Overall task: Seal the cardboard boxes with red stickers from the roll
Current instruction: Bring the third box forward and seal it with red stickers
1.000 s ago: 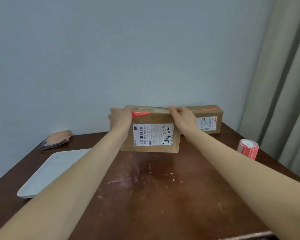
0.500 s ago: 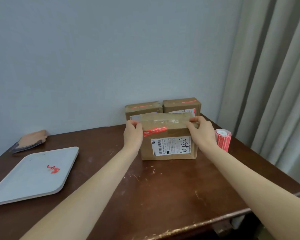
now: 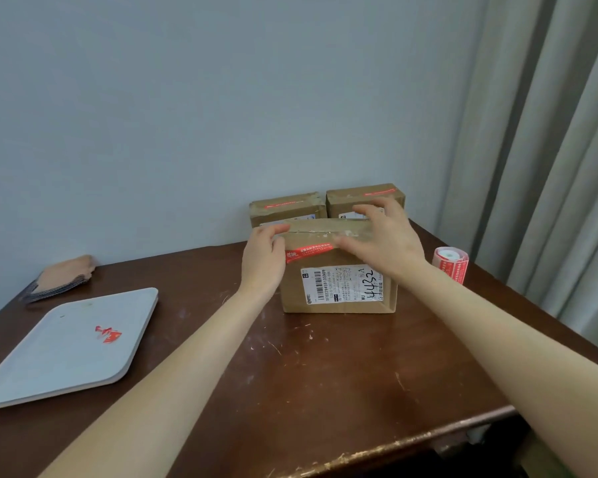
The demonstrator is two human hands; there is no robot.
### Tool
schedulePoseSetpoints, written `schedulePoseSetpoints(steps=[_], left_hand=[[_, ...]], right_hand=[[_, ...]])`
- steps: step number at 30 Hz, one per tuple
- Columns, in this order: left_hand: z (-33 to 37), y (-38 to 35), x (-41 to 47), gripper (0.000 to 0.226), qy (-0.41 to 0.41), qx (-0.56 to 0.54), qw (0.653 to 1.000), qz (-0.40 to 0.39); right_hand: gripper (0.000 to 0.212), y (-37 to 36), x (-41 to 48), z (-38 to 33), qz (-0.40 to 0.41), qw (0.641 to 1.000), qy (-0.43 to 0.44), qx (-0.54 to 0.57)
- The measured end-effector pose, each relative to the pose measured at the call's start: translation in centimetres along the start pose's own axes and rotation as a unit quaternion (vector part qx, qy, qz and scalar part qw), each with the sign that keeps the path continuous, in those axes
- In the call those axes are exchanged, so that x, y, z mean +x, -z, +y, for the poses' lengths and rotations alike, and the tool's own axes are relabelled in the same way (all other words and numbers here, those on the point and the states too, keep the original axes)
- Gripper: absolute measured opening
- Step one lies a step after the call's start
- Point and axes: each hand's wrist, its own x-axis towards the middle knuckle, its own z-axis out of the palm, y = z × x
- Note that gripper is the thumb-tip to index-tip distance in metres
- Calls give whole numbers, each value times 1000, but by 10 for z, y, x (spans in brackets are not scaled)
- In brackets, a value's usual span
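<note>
A cardboard box (image 3: 339,288) with a white shipping label marked 4432 stands on the brown table (image 3: 290,374). A red sticker (image 3: 308,251) runs across its upper front edge. My left hand (image 3: 263,260) lies against the box's top left corner, fingers loosely bent over the edge. My right hand (image 3: 384,236) hovers over the box's top right part with fingers spread, holding nothing. Behind it stand two more boxes, the left one (image 3: 287,208) and the right one (image 3: 346,198), each with a red sticker on top. The sticker roll (image 3: 451,267) stands to the right.
A pale grey tray (image 3: 49,357) with red sticker scraps (image 3: 107,334) lies at the left. A brown and dark cloth-like item (image 3: 63,276) sits at the far left by the wall. Curtains (image 3: 549,167) hang at the right. The table's front edge is near.
The box was carried right and set down in front of the two others. My right hand has let go and spread above it; my left hand's grip has loosened.
</note>
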Motion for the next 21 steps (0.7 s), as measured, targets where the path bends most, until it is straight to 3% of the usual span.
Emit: schedulePoseSetpoints(steps=[3,6,10,21], left_hand=[[-6,9,-9,30,-63,46,996,36],[-14,14,-17,24,-77,53,995,34],[-20,12,-26,16,-60,23,996,59],[-19,1,-31,12,-41,-23,994,95]], right_hand=[[83,4,9,-9,-123,988,56,-76],[68,4,14,-9,-181,978,47,-95],[52,-1,10,-5,-159,984,36,-72],[51,-1,9,-5,-150,986,33,-65]])
